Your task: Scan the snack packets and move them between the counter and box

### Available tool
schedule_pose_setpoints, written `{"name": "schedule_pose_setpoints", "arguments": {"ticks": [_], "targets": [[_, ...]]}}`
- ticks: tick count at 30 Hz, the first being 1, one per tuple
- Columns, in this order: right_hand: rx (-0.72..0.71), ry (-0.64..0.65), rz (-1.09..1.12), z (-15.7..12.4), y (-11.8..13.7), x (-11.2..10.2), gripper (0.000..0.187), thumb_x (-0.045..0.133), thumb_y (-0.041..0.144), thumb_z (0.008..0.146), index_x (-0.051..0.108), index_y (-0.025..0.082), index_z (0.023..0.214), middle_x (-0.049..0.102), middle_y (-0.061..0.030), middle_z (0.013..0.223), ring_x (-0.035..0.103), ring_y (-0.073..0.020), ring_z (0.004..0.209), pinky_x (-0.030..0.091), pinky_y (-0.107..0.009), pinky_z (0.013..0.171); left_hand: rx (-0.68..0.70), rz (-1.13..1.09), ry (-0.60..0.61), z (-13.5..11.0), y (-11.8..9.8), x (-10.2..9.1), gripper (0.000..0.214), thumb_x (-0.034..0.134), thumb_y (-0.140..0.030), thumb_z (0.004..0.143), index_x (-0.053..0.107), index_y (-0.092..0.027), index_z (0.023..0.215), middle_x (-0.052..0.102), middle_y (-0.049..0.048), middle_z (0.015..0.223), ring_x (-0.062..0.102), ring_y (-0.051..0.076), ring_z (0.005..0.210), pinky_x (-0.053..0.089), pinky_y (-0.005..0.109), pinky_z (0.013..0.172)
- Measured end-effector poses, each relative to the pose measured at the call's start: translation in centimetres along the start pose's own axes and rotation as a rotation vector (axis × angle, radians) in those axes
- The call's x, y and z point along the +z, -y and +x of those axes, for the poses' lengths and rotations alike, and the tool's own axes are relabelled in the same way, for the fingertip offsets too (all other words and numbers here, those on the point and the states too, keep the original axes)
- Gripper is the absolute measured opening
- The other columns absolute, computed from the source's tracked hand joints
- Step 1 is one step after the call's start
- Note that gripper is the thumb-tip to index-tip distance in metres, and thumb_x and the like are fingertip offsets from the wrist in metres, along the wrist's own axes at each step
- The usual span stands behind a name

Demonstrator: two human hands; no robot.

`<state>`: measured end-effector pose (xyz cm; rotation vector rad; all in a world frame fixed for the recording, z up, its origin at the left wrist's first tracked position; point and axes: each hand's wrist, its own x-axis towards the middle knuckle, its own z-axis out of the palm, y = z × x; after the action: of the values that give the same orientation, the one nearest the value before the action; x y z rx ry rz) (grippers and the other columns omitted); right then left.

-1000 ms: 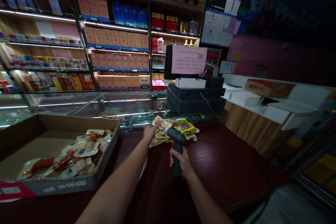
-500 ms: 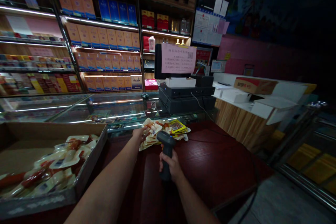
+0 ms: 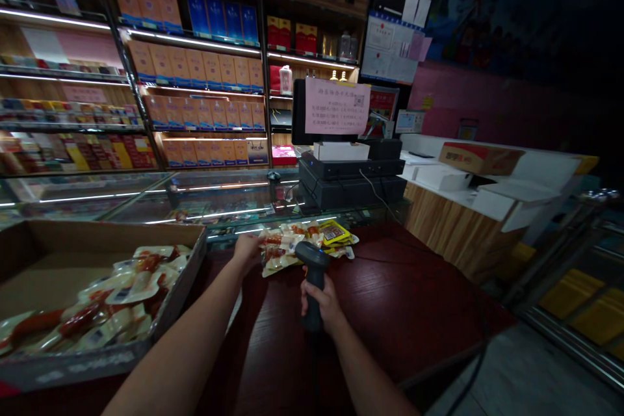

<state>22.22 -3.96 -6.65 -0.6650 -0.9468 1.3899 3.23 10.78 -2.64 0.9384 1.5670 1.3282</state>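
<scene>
"In the head view, where's the scanner?"

"Near middle, over the counter, the fingers of the right hand wrapped around its handle. Its head hides part of the packet pile."

"And the left hand?"

"At the pile's left edge. Its fingertips are hard to make out; I can't tell whether they pinch anything."

"What's cut off?"

"The carton on the left, holding more packets, and both forearms at the near edge. A pink sheet covers most of the monitor."

"The surface and room?"

"Glossy dark red, a glass display case beyond; lit shelves of boxes at the far left."
</scene>
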Motion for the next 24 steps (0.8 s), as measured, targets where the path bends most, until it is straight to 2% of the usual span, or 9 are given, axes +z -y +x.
{"name": "schedule_pose_setpoints", "arguments": {"ticks": [2, 5, 7, 10, 14, 18, 24], "targets": [[0.008, 0.010, 0.001, 0.0, -0.1, -0.1, 0.050, 0.071, 0.036, 0.064, 0.048, 0.016, 0.104, 0.054, 0.0064, 0.059, 0.046, -0.0075, 0.035, 0.043, -0.021, 0.033, -0.008, -0.053, 0.001, -0.8, 0.1, -1.6, 0.026, 0.069, -0.016, 0.064, 0.044, -0.016, 0.058, 0.053, -0.0001, 0.050, 0.060, 0.016, 0.050, 0.049, 0.025, 0.046], [0.028, 0.028, 0.006, 0.0, -0.2, -0.1, 0.047, 0.070, 0.034, 0.066, 0.048, 0.017, 0.104, 0.055, 0.0064, 0.060, 0.047, -0.0074, 0.036, 0.044, -0.021, 0.033, 0.042, -0.363, -0.024, -2.6, 1.0, -3.8, 0.027, 0.064, -0.011, 0.068, 0.040, -0.016, 0.058, 0.053, -0.0024, 0.052, 0.059, 0.012, 0.052, 0.055, 0.028, 0.057], [0.048, 0.045, 0.001, -0.1, -0.2, 0.1, 0.046, 0.068, 0.033, 0.067, 0.047, 0.017, 0.104, 0.055, 0.0066, 0.060, 0.047, -0.0071, 0.036, 0.044, -0.021, 0.033, 0.113, -0.601, -0.064, -4.1, 2.3, -5.0, 0.028, 0.062, -0.008, 0.069, 0.038, -0.016, 0.058, 0.052, -0.0042, 0.053, 0.059, 0.009, 0.055, 0.057, 0.030, 0.066], [0.103, 0.102, -0.048, -0.1, -0.2, 1.1, 0.045, 0.068, 0.034, 0.067, 0.047, 0.017, 0.103, 0.055, 0.0071, 0.058, 0.047, -0.0074, 0.035, 0.043, -0.020, 0.032, 0.158, -0.766, -0.132, -6.2, 4.6, -6.4, 0.027, 0.060, -0.008, 0.070, 0.037, -0.016, 0.059, 0.056, -0.0035, 0.059, 0.061, 0.009, 0.061, 0.058, 0.034, 0.072], [0.181, 0.170, -0.172, 0.0, -0.1, 3.2, 0.047, 0.070, 0.034, 0.063, 0.046, 0.017, 0.101, 0.054, 0.0079, 0.055, 0.048, -0.0082, 0.035, 0.042, -0.020, 0.032, 0.105, -0.786, -0.248, -7.3, 6.7, -7.2, 0.025, 0.059, -0.007, 0.070, 0.037, -0.016, 0.062, 0.061, 0.0006, 0.069, 0.065, 0.013, 0.068, 0.057, 0.040, 0.077], [0.186, 0.179, -0.290, 0.3, -0.5, 4.8, 0.043, 0.068, 0.035, 0.063, 0.046, 0.017, 0.096, 0.052, 0.0094, 0.053, 0.047, -0.0079, 0.034, 0.041, -0.020, 0.032, 0.111, -0.786, -0.364, -6.8, 7.2, -7.1, 0.027, 0.061, -0.008, 0.068, 0.036, -0.016, 0.063, 0.059, -0.0013, 0.066, 0.064, 0.012, 0.063, 0.056, 0.043, 0.078], [0.223, 0.162, -0.350, 0.8, -1.4, 4.8, 0.043, 0.066, 0.037, 0.064, 0.046, 0.018, 0.096, 0.052, 0.0088, 0.052, 0.048, -0.0088, 0.034, 0.040, -0.020, 0.033, 0.119, -0.811, -0.414, -6.6, 7.2, -6.9, 0.024, 0.057, -0.007, 0.072, 0.036, -0.016, 0.064, 0.060, -0.0012, 0.064, 0.064, 0.012, 0.059, 0.057, 0.040, 0.073]]}}
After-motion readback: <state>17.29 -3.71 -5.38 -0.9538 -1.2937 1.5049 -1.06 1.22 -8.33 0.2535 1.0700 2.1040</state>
